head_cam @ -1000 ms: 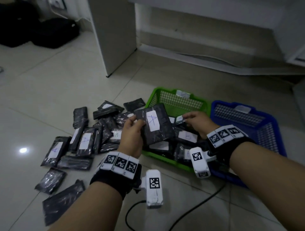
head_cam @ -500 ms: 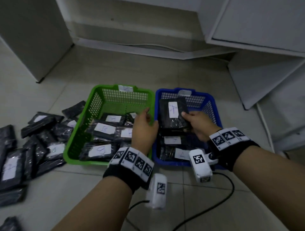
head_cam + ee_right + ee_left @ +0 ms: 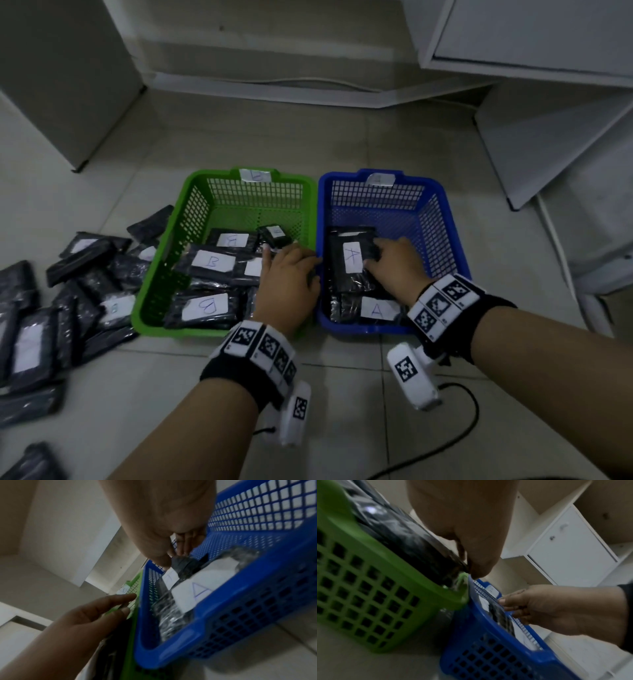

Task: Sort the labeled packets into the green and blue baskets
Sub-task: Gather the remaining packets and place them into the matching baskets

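Observation:
The green basket [image 3: 219, 173], tagged B, holds several black packets with B labels. To its right stands the blue basket [image 3: 442, 198], tagged A. My right hand [image 3: 378, 255] pinches the right edge of a black packet labelled A [image 3: 351, 257], which lies low inside the blue basket on other A packets. The right wrist view shows thumb and fingers closed on that packet's edge [image 3: 185, 563]. My left hand [image 3: 287, 263] hovers over the green basket's right side with straight fingers and holds nothing; its fingers [image 3: 109, 601] reach beside the blue wall.
A pile of black labelled packets [image 3: 85, 274] covers the floor left of the green basket. A grey cabinet [image 3: 61, 85] stands at the back left and white cabinets [image 3: 531, 34] at the back right. A black cable [image 3: 472, 411] loops on the tiles near my right wrist.
My view swung from the floor pile to the baskets. The A packet passed from my left hand to my right and went down into the blue basket. My left hand now hovers over the green basket.

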Action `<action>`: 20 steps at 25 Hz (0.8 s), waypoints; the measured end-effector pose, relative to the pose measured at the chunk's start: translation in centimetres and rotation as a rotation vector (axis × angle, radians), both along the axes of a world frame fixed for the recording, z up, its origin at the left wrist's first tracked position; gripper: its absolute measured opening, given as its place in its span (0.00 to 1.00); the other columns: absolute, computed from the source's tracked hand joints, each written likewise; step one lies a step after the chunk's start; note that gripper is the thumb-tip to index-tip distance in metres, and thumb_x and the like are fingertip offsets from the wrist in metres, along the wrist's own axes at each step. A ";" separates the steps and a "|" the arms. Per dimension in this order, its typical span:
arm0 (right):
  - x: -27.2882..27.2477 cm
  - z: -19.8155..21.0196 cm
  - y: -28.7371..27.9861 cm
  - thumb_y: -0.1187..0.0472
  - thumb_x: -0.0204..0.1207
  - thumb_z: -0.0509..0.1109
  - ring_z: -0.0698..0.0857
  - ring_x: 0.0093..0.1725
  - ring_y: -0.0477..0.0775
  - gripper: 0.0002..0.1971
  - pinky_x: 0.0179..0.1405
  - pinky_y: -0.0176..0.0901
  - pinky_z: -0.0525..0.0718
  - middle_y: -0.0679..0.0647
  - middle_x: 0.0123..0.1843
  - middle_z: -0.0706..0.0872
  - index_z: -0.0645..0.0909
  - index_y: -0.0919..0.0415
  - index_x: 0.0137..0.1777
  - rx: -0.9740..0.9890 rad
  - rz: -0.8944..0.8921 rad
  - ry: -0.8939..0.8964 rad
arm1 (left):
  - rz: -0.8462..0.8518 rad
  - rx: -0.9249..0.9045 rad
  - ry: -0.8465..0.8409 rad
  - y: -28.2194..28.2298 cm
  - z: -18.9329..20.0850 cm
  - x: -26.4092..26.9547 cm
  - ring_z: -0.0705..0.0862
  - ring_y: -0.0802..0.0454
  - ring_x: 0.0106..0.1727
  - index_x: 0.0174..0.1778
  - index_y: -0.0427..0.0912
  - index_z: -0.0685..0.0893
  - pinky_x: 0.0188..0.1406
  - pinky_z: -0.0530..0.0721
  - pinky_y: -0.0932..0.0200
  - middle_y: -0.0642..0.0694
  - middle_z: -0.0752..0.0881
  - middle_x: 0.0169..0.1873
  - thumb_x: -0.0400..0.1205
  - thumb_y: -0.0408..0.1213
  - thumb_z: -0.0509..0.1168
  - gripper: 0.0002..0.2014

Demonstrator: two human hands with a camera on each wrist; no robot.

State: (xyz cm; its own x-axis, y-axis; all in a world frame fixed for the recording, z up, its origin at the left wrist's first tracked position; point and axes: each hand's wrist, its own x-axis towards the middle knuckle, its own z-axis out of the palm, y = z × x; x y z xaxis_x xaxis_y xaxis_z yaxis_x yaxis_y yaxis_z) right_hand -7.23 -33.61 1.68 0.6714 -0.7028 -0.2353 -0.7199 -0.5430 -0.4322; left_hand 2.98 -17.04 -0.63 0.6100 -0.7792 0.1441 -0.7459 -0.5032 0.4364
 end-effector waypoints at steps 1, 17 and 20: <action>0.7 0.3 0.9 0.59 0.78 0.68 0.79 0.61 0.63 0.17 0.64 0.46 0.76 0.63 0.62 0.77 0.79 0.58 0.67 0.002 -0.017 -0.122 | -0.009 -0.086 -0.012 1.0 0.1 0.8 0.76 0.48 0.67 0.56 0.50 0.86 0.78 0.59 0.35 0.53 0.83 0.59 0.76 0.38 0.64 0.14; 13.7 -1.4 28.0 0.37 0.71 0.57 0.49 0.84 0.55 0.37 0.82 0.58 0.41 0.51 0.84 0.55 0.55 0.41 0.81 -0.220 1.236 -0.116 | 0.855 0.228 0.187 40.6 -5.1 2.3 0.76 0.39 0.63 0.58 0.52 0.82 0.62 0.77 0.44 0.46 0.79 0.61 0.66 0.64 0.62 0.28; 13.8 -2.8 30.9 0.41 0.73 0.60 0.50 0.84 0.55 0.35 0.81 0.52 0.37 0.52 0.83 0.58 0.59 0.43 0.81 -0.198 1.354 -0.116 | 0.653 0.377 0.347 43.7 -6.1 0.2 0.67 0.44 0.71 0.72 0.56 0.72 0.71 0.71 0.42 0.49 0.70 0.70 0.59 0.70 0.67 0.45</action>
State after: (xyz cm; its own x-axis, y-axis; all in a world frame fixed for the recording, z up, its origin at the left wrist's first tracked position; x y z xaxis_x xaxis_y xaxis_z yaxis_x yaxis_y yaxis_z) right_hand 6.61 -2.71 -1.10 0.8619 0.4961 -0.1050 0.4514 -0.8449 -0.2870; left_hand 3.23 26.70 -6.73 0.9177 -0.2115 -0.3362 -0.1072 -0.9469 0.3032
